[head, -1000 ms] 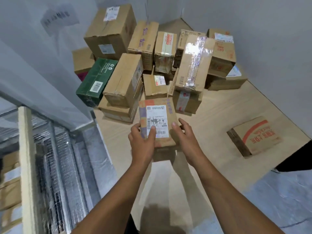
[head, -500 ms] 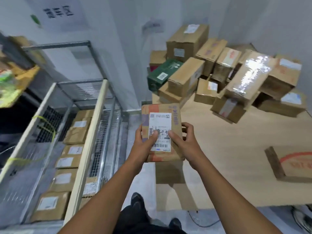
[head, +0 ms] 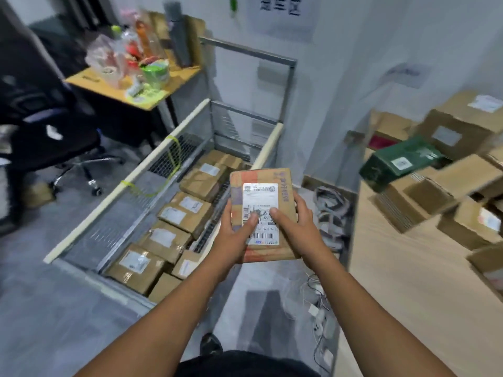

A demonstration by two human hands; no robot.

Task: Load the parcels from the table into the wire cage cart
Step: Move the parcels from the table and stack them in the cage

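I hold a flat brown parcel [head: 262, 178] with a white shipping label in front of me, over the floor beside the cart's right rail. My left hand [head: 236, 230] grips its left edge with the thumb on the label. My right hand [head: 295, 223] grips its right edge, thumb also on the label. The wire cage cart [head: 114, 210] stands to the left, its top open, with several labelled brown parcels [head: 174, 216] lying on its bottom. On the wooden table [head: 413, 281] at the right lie several more cardboard parcels [head: 460, 126] and a green box [head: 400, 161].
A black office chair [head: 49, 137] stands at far left. Behind the cart is a small desk [head: 152, 91] with bags and bottles. Cables and a power strip [head: 318, 308] lie on the floor between cart and table. A white wall rises behind.
My view has swung left from the table toward the cart. The parcel stays gripped in both hands and now sits next to the cart's right rail.
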